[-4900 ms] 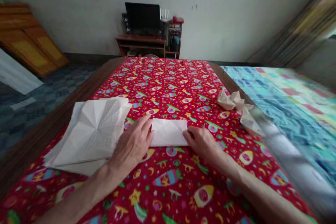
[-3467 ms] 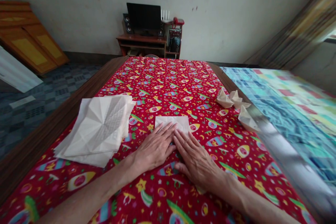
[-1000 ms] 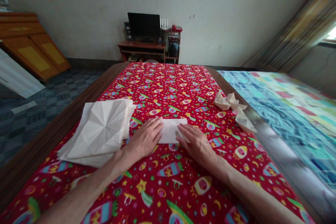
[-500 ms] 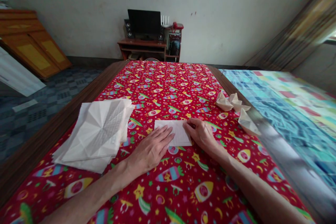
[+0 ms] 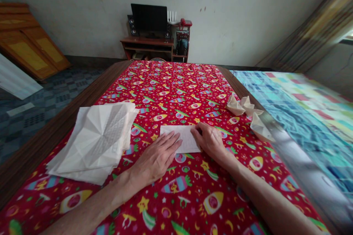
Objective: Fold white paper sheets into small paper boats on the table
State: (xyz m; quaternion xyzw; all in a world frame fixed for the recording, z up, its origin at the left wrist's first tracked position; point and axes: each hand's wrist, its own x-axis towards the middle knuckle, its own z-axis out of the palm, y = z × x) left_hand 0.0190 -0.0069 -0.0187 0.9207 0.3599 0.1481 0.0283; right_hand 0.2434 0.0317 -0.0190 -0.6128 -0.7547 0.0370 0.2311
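Note:
A white sheet of paper, folded into a small rectangle, lies flat on the red patterned tablecloth. My left hand rests on its left part, palm down, with the fingers stretched out. At the paper's right edge is my right hand, its fingers curled and closed on that edge; the fingertips are partly hidden. To the left of my left hand lies a stack of creased paper sheets, the top one showing fold lines spreading from its centre.
Several folded paper shapes stand near the table's right edge. Beyond the table's far end is a desk with a monitor, speakers and a red telephone. A bed adjoins the right side; a wooden cabinet stands left.
The view has shifted slightly, so the stack sits a little further left in the picture. My right hand has moved slightly left along the paper's right end; my left hand stays flat on it.

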